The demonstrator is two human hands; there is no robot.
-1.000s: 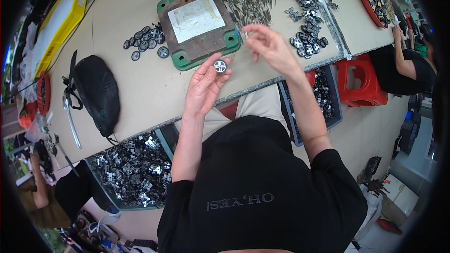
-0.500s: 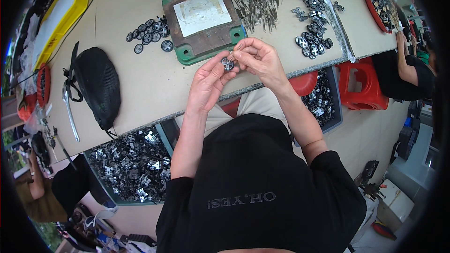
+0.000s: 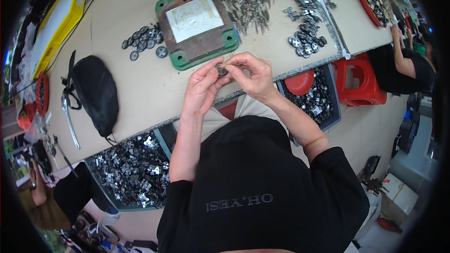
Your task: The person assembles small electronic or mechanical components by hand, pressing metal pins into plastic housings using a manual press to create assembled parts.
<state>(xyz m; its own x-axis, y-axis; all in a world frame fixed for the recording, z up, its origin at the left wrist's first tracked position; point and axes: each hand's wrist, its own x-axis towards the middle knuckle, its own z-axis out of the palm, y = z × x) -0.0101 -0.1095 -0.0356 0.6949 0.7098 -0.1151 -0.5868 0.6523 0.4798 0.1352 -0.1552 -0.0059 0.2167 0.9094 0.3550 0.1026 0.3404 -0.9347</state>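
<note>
My left hand [image 3: 202, 86] and my right hand [image 3: 253, 74] meet over the near edge of the table, both pinching one small dark round metal part [image 3: 221, 70] between their fingertips. Just beyond the hands sits a green-and-brown press base [image 3: 197, 24] with a pale plate on top. A small heap of dark round wheel-like parts [image 3: 144, 42] lies left of that base. A spread of thin metal pins [image 3: 251, 1] lies right of it, with more round parts [image 3: 303, 43] further right.
A black pouch [image 3: 95, 91] lies at the left of the table [image 3: 140, 89]. Bins of metal parts stand below the table edge at left [image 3: 131, 171] and right [image 3: 315, 97]. A red stool [image 3: 360, 80] and another person [image 3: 408, 63] are at the right.
My right hand came back from the pins toward the left hand. Both hands now close on the small round part, nearer the table edge.
</note>
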